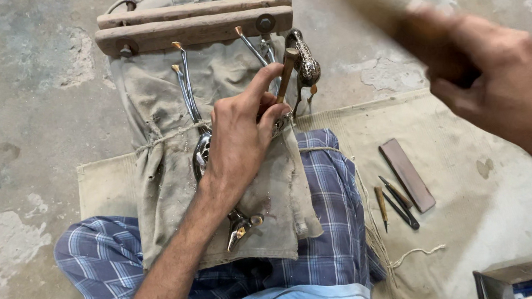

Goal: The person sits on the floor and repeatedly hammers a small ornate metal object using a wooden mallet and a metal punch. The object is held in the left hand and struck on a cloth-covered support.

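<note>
The left hand (238, 139) had its grip closed around a wooden-handled chisel (285, 73), fingers wrapped about the lower part of the handle, the index finger stretched up along it. The chisel stood tilted, its handle top pointing up and away from the person, its working end hidden under the fingers and pressed toward a metal bird figure (202, 152) that lay on a canvas-covered work block (168, 182). The figure's long curved silver parts ran up the block from under the hand, and its pointed brass-tipped end showed below the wrist.

The right hand (497, 80) was raised well to the right of the block, its grip shut around a wooden mallet (363, 2), which was blurred; only a pale brown streak of it rose toward the upper left of the hand.

At the far end of the block two wooden clamp bars (193, 22) lay across it, joined by bolts. Just right of the block, near the chisel's top, stood a small dark patterned metal bird (305, 67).

The block rested across the person's lap on a blue checked cloth (333, 256). On the mat (465, 226) to the right of the block lay a flat sharpening stone (406, 175) and, beside it, a few small engraving tools (394, 201). A metal box (525, 280) stood at the mat's near right corner.
</note>
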